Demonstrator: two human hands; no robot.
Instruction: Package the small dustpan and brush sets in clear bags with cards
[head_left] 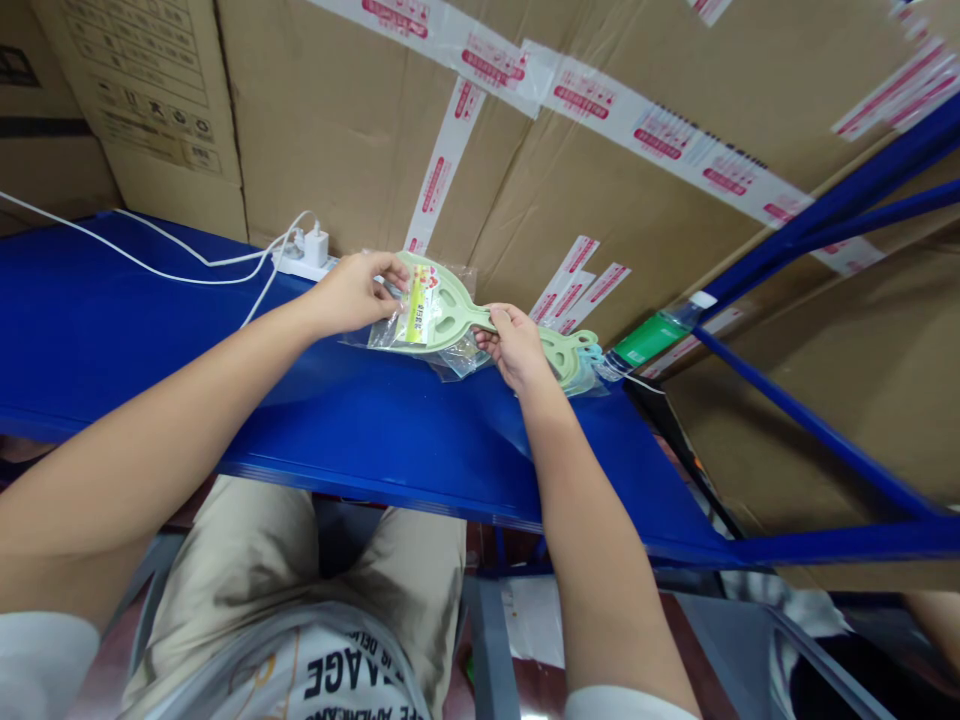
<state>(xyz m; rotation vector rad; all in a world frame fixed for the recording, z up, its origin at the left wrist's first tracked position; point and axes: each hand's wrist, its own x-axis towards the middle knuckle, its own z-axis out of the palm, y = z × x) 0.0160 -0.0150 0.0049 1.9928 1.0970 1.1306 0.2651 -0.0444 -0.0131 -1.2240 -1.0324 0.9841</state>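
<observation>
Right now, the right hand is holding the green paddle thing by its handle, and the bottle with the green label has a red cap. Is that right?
Not quite: the head view shows the cap on the green-labelled bottle is white, not red. Yes, the right hand holds the green paddle thing by its handle.

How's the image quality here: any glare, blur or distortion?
Head view: faint glints on the clear wrap by the green piece; head view: fine print on the label too soft to read; head view, lower right: dim, soft; head view: wide-angle stretch, forearms broad toward the lower edge.
</observation>
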